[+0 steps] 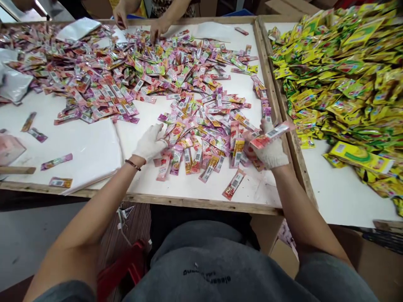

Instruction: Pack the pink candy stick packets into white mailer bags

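A loose heap of slim stick sachets [217, 121] in pink, purple, orange and green, with fruit pictures and barcodes, lies in front of me on the white table. My left hand [150, 141], in a white glove, rests at the heap's left edge with thumb and fingers apart, holding nothing. On the right, my gloved right hand [269, 152] is closed around several stick sachets. One pink stick sachet [273, 134] lies across its fingers; other sachets under the palm are partly hidden. Nearer me, a single red-pink sachet [234, 184] lies apart from the heap.
A stack of white plastic bags [94, 151] lies left of my left hand. Across the table, another person's hands [159, 29] reach into the larger sachet pile [103, 79]. A wooden divider [272, 84] separates yellow packets [343, 92] on the right.
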Tool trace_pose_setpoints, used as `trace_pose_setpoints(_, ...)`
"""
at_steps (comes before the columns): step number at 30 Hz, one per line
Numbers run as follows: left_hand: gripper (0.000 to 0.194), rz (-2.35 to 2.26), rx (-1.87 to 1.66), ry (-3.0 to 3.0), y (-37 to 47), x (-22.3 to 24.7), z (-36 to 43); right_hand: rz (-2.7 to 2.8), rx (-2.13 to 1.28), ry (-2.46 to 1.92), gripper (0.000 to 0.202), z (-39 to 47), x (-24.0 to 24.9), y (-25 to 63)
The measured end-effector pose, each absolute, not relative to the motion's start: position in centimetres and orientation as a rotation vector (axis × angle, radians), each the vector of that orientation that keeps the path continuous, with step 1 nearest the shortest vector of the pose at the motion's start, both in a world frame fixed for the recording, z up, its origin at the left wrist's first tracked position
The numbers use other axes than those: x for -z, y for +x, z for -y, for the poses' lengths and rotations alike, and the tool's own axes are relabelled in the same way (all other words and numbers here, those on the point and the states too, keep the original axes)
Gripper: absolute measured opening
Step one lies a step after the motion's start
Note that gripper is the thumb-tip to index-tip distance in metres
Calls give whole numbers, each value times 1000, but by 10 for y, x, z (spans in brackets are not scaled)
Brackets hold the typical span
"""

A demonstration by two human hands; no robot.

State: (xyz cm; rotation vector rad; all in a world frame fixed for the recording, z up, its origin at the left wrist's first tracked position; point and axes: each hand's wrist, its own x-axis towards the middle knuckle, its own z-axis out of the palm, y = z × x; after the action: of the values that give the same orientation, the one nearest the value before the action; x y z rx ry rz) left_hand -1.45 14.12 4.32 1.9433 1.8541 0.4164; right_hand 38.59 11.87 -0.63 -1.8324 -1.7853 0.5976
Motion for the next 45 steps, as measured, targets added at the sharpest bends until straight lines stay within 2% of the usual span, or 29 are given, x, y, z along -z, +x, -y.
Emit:
trace_pose_setpoints(5, 68, -1820, -118, 2298, 22, -3, -106, 2099, -414, -1762, 76, -75, 29, 339)
trace_pose_setpoints(9, 76, -1549, -32, 2513, 50, 3, -110, 2329, -449, -1757, 72, -106, 37, 325)
trace_pose_setpoints(12, 88, -1679, -121, 2468, 39, -7, -116, 2217, -407, -1957, 69, -138, 41, 344)
trace_pose_setpoints(17, 65, -1991, -218, 2247, -17, -18, -71, 2076, -192, -1989, 71, -144, 54, 369)
trace_pose_setpoints(21, 68, -2238, 63, 2142, -35, -9, -18, 2101, -140, -1932, 68, -139, 61, 364)
trace_pose_setpoints(25, 70, -2290, 236, 2097, -17, 4, -12, 2091, -69, -1964, 63, -144, 63, 353)
trace_pose_setpoints(39, 66, -2184, 40, 2224, -2, 13, -15, 2032, -52, -1926, 63, -153, 81, 350)
trace_pose_setpoints(45, 48, -2068, -262, 2280, -18, 19, -30, 1993, -91, -1906, 58, -160, 81, 348)
